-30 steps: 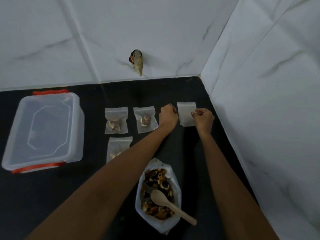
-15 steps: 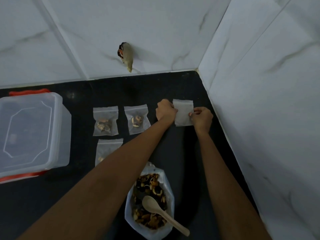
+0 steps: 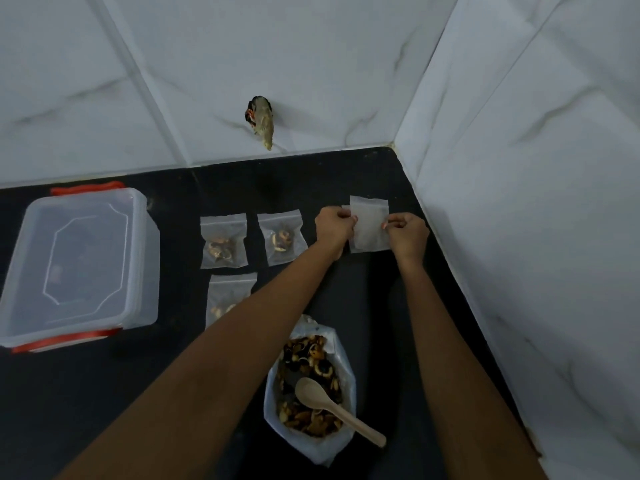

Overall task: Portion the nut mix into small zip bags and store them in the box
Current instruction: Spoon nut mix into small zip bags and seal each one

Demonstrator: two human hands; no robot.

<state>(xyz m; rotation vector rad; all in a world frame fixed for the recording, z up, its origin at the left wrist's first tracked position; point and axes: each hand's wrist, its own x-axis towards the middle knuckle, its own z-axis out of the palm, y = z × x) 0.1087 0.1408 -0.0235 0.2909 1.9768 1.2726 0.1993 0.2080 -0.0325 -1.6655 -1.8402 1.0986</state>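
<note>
Black table [image 3: 346, 174] meets marble walls; at centre right of the frame the left hand [image 3: 333, 229] and right hand [image 3: 409, 233] each pinch a side edge of an empty zip bag [image 3: 369, 233]. Thin, limp and slick, it probably handles best when gripped by its top lips.

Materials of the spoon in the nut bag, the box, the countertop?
Pale tan spoon: likely wood or bamboo, matte, no glare. Translucent lidded box with red clips: frosted plastic, dark surface shows through. Black countertop: perhaps stone, smooth; unsure.
</note>
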